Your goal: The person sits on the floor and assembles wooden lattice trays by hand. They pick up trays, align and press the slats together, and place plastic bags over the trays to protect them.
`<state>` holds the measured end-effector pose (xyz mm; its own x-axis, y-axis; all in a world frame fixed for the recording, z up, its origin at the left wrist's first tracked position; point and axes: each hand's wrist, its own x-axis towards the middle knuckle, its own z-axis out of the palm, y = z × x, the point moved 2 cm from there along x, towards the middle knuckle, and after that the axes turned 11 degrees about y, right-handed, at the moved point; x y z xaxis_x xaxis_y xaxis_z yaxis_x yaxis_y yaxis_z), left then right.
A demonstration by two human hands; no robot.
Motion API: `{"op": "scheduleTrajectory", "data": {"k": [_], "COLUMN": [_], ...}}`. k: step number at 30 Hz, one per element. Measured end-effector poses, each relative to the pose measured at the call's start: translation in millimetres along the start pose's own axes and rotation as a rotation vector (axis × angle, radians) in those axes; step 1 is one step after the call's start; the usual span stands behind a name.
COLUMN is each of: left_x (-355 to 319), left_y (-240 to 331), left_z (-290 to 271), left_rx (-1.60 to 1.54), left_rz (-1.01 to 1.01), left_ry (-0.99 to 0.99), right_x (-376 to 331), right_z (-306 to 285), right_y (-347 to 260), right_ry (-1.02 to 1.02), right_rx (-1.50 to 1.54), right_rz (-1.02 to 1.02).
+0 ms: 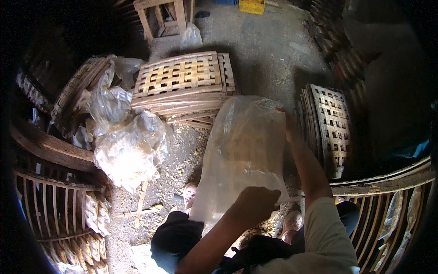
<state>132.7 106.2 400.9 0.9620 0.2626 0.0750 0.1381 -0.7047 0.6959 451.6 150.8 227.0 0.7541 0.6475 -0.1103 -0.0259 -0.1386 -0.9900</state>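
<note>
Clear plastic bag point(242, 150) held up, right hand point(289, 125) mostly hidden behind.

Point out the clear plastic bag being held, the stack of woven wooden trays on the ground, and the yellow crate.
clear plastic bag point(244, 150), head view, middle of its front face
stack of woven wooden trays point(180, 75), head view, lattice of the top tray
yellow crate point(252, 6), head view, its front wall
</note>
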Motion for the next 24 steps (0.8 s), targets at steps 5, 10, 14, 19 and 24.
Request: {"op": "scheduleTrajectory", "data": {"k": [5,10,14,19,24], "left_x": [23,-5,-26,-55,-72], "left_y": [-69,-135,-146,-163,-162], "left_z": [111,212,239,297,318], "left_rx": [0.059,-0.029,-0.035,-0.055,-0.189], "left_rz": [-0.047,-0.196,-0.341,-0.385,-0.244], "left_ry": [-0.055,0.107,-0.003,-0.204,-0.201], "right_x": [16,-9,-25,-48,-57], "right_z": [-46,-45,-42,-8,-1], "right_y": [83,143,213,232,220], "right_ry": [-0.024,-0.115,0.17,0.102,-0.008], "right_rx": [0.238,0.792,0.196,0.205,0.039], "right_rz": [0.106,0.452,0.386,0.504,0.532]}}
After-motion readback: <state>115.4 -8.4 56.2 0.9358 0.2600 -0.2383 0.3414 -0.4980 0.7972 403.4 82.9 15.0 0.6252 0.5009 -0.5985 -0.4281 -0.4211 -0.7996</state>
